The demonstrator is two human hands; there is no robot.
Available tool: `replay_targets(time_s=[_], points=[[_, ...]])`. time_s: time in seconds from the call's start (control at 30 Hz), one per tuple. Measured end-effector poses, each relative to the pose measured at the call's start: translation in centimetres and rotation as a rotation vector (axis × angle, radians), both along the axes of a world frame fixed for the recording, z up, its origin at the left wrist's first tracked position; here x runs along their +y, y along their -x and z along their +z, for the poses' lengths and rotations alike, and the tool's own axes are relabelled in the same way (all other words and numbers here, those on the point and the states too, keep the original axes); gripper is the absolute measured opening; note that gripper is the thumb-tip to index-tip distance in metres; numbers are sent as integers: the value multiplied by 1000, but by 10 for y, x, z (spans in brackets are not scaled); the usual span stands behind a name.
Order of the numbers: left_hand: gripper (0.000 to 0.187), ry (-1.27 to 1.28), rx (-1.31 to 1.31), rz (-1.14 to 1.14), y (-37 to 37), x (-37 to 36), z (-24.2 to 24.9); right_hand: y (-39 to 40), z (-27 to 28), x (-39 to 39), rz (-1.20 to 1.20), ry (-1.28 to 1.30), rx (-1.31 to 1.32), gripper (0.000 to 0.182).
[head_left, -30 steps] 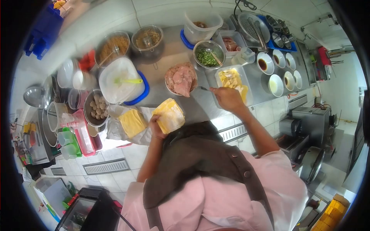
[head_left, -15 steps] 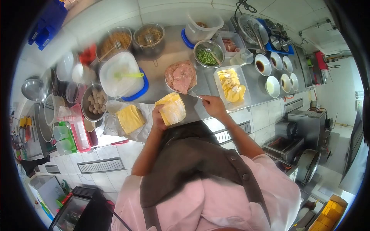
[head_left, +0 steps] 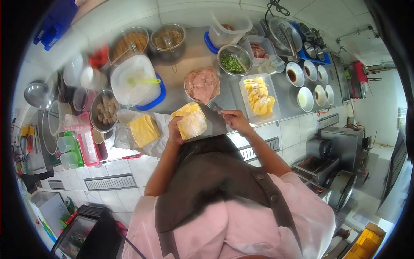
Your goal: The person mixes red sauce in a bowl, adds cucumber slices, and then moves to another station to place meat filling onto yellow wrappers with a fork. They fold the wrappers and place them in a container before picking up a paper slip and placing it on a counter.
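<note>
My left hand (head_left: 177, 130) is closed around a floury stack of yellow dough wrappers (head_left: 191, 122), held up near the counter's front edge. My right hand (head_left: 235, 120) grips a fork (head_left: 214, 106) by its handle. The fork's tines are beside the lower right rim of a bowl heaped with pink minced meat (head_left: 202, 85). To the right, a clear tray holds folded yellow dumplings (head_left: 259, 97). Another pile of yellow wrappers (head_left: 145, 130) lies on white paper (head_left: 161, 144), left of my left hand.
A bowl of chopped green herbs (head_left: 233, 64) stands behind the tray. Several small white bowls, some with dark sauce (head_left: 294, 74), are at the right. A white tub (head_left: 131, 84) rests by a blue lid (head_left: 152, 101). A bowl of meatballs (head_left: 105, 113) is at the left.
The fork has drawn slightly away from the meat, and its tines now show clearly. The wrappers in my left hand have shifted slightly left.
</note>
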State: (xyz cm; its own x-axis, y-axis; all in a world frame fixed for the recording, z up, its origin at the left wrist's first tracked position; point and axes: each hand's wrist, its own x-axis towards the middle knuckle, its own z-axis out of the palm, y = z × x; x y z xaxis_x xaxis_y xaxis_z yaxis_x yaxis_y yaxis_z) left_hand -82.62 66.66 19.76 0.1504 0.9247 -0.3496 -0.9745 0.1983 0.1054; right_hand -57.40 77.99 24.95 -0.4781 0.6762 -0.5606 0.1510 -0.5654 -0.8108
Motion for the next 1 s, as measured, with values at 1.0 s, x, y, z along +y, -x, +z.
replay_targets(time_s=[1.0], points=[[63,12,38,96,17,-9,50,46,51,4,440,-1176,-188,43]])
